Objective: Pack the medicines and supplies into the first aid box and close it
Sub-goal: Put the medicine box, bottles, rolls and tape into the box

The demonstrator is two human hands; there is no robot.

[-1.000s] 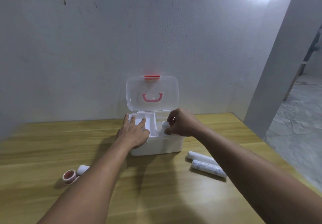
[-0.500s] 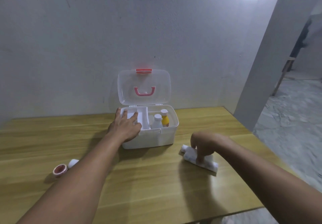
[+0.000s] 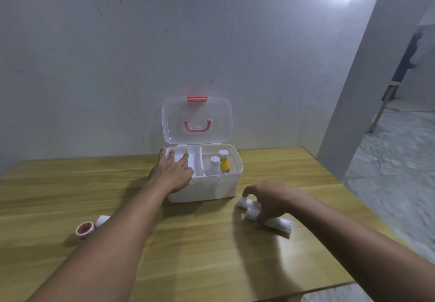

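Observation:
A white first aid box (image 3: 207, 190) stands open on the wooden table, its clear lid (image 3: 197, 119) with a pink handle upright against the wall. Inside on the right stand a white bottle (image 3: 214, 166) and a yellow bottle (image 3: 224, 164). My left hand (image 3: 171, 173) lies flat on the box's left rim and inner tray. My right hand (image 3: 270, 201) hovers over two white bandage rolls (image 3: 280, 225), fingers curled and touching them, to the right of the box. A pink tape roll (image 3: 85, 230) and a small white roll (image 3: 102, 220) lie at the left, partly behind my left arm.
The table (image 3: 200, 254) ends at a front edge near the bottom right and a right edge by a grey pillar (image 3: 367, 78). A grey wall stands right behind the box. A concrete floor lies beyond the table on the right.
My right hand left the white bottle in the box and came down to the bandage rolls on the table. My left hand stayed on the box's left side.

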